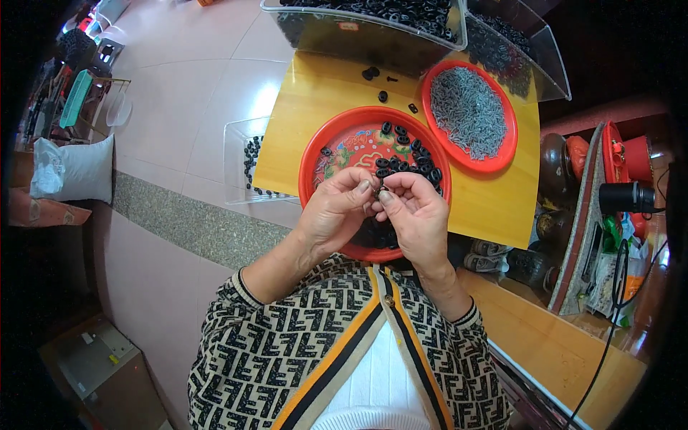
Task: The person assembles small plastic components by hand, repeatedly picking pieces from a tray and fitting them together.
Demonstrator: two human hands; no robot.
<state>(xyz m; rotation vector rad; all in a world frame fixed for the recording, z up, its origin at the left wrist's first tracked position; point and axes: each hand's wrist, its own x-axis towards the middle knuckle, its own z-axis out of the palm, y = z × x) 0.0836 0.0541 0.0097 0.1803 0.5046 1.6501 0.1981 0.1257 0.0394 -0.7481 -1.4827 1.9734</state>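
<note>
My left hand and my right hand meet above the near rim of a big red plate that carries several small black rings. Between the fingertips of both hands sits one small black ring part, pinched from either side. A smaller red plate to the right is heaped with grey metal pieces. Both plates rest on a small yellow table. My forearms, in patterned sleeves, enter from below.
A clear bin full of black rings stands at the table's far edge, with another clear bin behind right. A clear tray with black rings sits left of the table. A few loose rings lie on the table. Cluttered shelves stand right.
</note>
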